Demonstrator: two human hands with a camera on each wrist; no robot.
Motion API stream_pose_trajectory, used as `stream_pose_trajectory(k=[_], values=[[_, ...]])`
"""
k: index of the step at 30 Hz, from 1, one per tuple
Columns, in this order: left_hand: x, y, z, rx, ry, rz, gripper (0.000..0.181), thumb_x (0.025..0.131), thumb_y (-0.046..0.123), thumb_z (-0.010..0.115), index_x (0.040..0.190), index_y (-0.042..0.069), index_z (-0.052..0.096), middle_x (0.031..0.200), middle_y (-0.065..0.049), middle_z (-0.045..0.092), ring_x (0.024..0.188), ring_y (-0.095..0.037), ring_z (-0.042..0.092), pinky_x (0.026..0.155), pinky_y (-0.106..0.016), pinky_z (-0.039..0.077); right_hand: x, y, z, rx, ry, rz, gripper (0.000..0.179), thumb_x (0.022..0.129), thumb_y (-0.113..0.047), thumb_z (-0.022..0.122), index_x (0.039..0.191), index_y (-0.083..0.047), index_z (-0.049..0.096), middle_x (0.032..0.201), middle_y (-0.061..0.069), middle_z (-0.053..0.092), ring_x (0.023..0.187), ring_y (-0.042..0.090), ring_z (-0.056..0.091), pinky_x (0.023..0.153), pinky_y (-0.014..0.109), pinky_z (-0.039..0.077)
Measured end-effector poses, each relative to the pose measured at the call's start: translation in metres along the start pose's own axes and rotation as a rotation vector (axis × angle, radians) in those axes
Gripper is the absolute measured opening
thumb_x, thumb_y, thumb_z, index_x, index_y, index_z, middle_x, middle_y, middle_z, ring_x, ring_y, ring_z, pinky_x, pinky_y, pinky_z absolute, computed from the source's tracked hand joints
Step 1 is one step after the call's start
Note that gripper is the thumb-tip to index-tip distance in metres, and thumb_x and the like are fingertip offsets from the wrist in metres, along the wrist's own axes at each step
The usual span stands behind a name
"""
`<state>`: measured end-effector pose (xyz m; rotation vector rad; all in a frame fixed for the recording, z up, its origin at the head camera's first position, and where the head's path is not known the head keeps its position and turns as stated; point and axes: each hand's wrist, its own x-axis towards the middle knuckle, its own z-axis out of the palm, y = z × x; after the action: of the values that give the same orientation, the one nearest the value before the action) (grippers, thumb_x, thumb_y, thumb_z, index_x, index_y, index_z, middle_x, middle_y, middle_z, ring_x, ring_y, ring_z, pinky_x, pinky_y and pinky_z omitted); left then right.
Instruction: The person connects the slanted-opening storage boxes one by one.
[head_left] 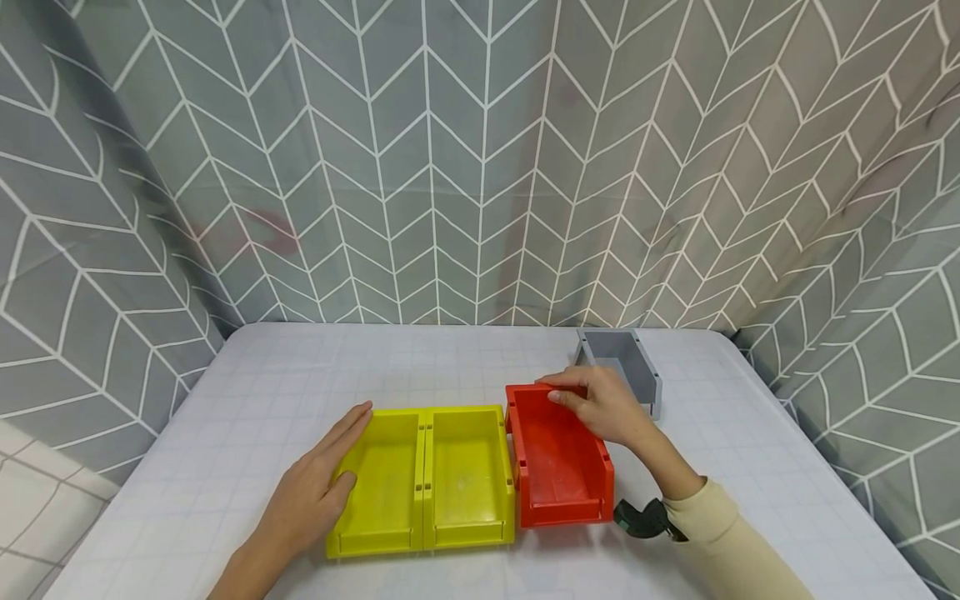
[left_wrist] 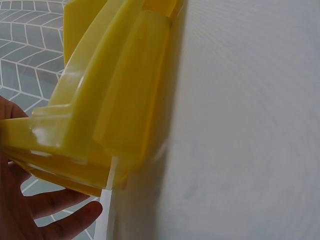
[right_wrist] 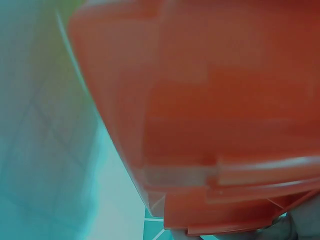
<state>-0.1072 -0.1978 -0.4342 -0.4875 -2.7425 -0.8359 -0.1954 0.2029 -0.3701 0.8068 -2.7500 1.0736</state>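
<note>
Two yellow bins (head_left: 384, 475) (head_left: 467, 475) stand side by side on the table. My left hand (head_left: 311, 487) rests against the outer side of the left one, fingers mostly straight along its wall and thumb at the rim. From the left wrist, loosely spread fingers (left_wrist: 70, 212) show beside the yellow bin (left_wrist: 125, 85). My right hand (head_left: 596, 404) pinches the back rim of a red bin (head_left: 558, 467), thumb inside and fingers behind. The red bin sits slightly askew, close beside the right yellow bin, with a shadow below its front. Its red wall (right_wrist: 210, 110) fills most of the right wrist view.
Behind my right hand, a grey bin (head_left: 618, 362) stands near the table's back right. A white cloth with faint grid lines covers the table (head_left: 420, 358). Grey patterned curtains (head_left: 457, 167) hang behind and at both sides. A black wrist device (head_left: 647, 518) is by my right sleeve.
</note>
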Motion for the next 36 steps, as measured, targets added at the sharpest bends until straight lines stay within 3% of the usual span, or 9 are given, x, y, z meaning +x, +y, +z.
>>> stream_pose_trajectory(k=[36], values=[[-0.0011,0.0005,0.0001,-0.009,0.000,-0.009,0.075,0.091,-0.003,0.058,0.162,0.012,0.039,0.169,0.007,0.027,0.149,-0.025,0.037,0.114,-0.056,0.039,-0.0059,0.0007,0.0083,-0.018,0.032,0.032,0.027,0.094,0.002,0.072,0.119,-0.008,0.079,0.103,0.004,0.075,0.087,0.020,0.068,0.072,0.031,0.063]])
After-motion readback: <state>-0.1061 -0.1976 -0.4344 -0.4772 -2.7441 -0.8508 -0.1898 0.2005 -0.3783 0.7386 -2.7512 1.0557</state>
